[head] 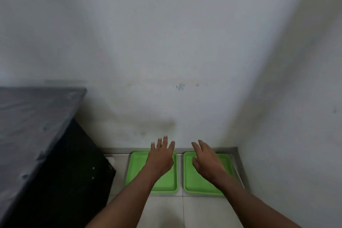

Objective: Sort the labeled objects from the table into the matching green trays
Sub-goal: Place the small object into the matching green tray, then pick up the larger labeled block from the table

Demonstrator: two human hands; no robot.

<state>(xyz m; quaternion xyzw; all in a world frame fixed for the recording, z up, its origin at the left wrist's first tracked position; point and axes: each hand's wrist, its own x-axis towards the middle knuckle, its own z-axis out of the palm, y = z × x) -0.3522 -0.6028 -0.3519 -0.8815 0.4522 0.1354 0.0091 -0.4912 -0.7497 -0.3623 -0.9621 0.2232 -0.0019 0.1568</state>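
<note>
Two green trays lie side by side on the tiled floor against the wall: the left tray (136,170) and the right tray (192,181). Both look bare where visible. My left hand (161,159) hovers over the left tray, fingers spread, holding nothing. My right hand (207,161) hovers over the right tray, fingers apart and slightly blurred, also holding nothing. No labeled objects are visible in this view.
A dark grey table (35,122) with a black side panel stands at the left, its corner near the left tray. A white wall (185,61) rises right behind the trays, and another wall closes in on the right. Pale floor tiles (166,213) extend toward me.
</note>
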